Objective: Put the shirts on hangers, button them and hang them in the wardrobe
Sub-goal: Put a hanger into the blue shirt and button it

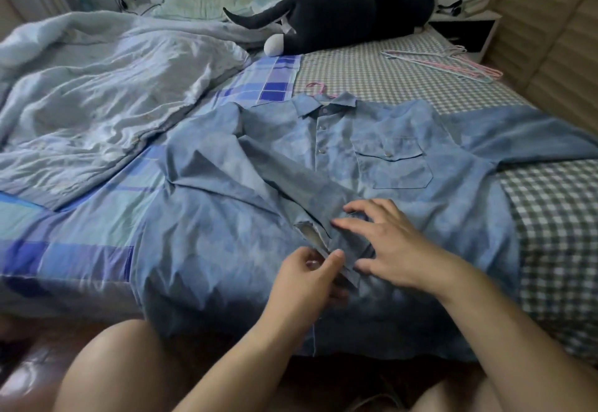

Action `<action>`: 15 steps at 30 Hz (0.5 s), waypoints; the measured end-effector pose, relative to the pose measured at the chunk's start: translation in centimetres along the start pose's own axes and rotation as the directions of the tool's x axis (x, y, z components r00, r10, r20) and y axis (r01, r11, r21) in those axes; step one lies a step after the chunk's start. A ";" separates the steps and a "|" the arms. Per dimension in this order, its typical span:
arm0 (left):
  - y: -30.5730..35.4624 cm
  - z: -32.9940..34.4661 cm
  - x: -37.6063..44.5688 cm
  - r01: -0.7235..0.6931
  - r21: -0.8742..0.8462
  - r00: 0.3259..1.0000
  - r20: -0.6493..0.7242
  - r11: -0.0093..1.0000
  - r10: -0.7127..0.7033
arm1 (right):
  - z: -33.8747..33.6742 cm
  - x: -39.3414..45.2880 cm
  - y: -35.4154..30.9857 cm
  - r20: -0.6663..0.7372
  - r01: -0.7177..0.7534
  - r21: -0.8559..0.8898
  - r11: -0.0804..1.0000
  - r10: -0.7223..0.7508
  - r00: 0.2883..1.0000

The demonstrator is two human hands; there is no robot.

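Blue denim shirt (372,159) lies flat across the bed (372,65) at frame centre, a pink hanger (318,87) hook poking from its collar. Low in the frame, the left hand (310,277) pinches the placket edge between thumb and fingers; the right hand (385,243) rests beside it, fingers spread on the cloth. Spare hangers (453,63) lie upper right.

A blue shirt (372,159) lay front-up on the bed (372,68), a pink hanger hook (315,87) protruding at the collar. Upper buttons were fastened — the lower placket remained open. The left hand (310,269) pinched the placket edge; the right hand (385,243) rested spread-fingered beside it. Spare hangers (446,62) lay near the far right edge.
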State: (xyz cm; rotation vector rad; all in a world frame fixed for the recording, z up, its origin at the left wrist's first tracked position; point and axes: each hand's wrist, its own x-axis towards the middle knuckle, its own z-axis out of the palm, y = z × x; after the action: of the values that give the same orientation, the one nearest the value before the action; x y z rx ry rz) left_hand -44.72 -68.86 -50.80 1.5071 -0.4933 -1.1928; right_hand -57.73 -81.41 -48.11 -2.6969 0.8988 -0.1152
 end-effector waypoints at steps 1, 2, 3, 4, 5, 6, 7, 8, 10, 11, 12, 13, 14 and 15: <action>-0.2 0.5 -0.1 -0.024 0.001 1.000 -0.010 1.000 0.024 | 0.2 -0.1 0.2 0.021 0.007 -0.010 1.000 -0.007 1.000; -0.5 0.9 -0.2 -0.052 0.013 0.998 -0.019 0.999 0.052 | 0.4 -0.2 0.3 0.044 0.016 -0.026 1.000 -0.015 0.999; -0.6 1.3 -0.6 -0.072 0.036 0.997 -0.034 0.997 0.073 | 0.7 -0.3 0.4 0.054 0.029 -0.041 0.999 -0.026 0.998; -0.9 1.7 -1.0 -0.090 0.054 0.994 -0.058 0.994 0.093 | 1.0 -0.4 0.5 0.039 0.040 -0.049 0.998 -0.039 0.998; -1.2 2.0 -1.3 -0.100 0.072 0.990 -0.090 0.992 0.106 | 1.4 -0.5 0.5 -0.007 0.053 -0.052 0.997 -0.053 0.999; -1.6 2.2 -1.6 -0.117 0.087 0.984 -0.127 0.989 0.128 | 1.5 -0.5 0.2 -0.073 0.065 -0.062 0.996 -0.069 0.995; -1.7 2.3 -1.8 -0.132 0.100 0.976 -0.162 0.986 0.147 | 1.5 -0.5 0.0 -0.146 0.082 -0.076 0.994 -0.093 0.985; -1.7 2.3 -1.9 -0.151 0.103 0.966 -0.195 0.983 0.169 | 1.6 -0.3 -0.3 -0.207 0.107 -0.077 0.991 -0.121 0.971; -0.9 2.1 -2.5 -0.229 0.113 0.932 -0.262 0.967 0.251 | 1.6 -0.2 -1.0 -0.301 0.188 -0.021 0.982 -0.186 0.935; -0.3 1.7 -3.1 -0.279 0.128 0.903 -0.304 0.952 0.305 | 1.4 -0.3 -1.6 -0.337 0.209 0.048 0.977 -0.181 0.924; 0.4 1.1 -3.8 -0.326 0.153 0.864 -0.353 0.933 0.360 | 1.1 -0.7 -2.4 -0.366 0.196 0.164 0.967 -0.125 0.922; 1.2 0.4 -4.6 -0.372 0.178 0.814 -0.409 0.911 0.412 | 0.7 -1.1 -3.3 -0.390 0.157 0.321 0.934 -0.020 0.921; 2.0 -0.4 -5.3 -0.414 0.208 0.754 -0.468 0.886 0.461 | 0.5 -1.5 -4.0 -0.405 0.127 0.474 0.871 0.087 0.910; 2.7 -1.3 -5.9 -0.445 0.251 0.691 -0.515 0.860 0.508 | 0.1 -1.9 -4.7 -0.422 0.111 0.588 0.801 0.187 0.887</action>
State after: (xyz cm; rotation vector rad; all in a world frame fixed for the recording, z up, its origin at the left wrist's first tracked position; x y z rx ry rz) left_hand -45.27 -64.26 -46.08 1.6006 -0.5002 -0.2737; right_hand -56.49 -76.68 -46.72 -2.0622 0.8484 -0.9131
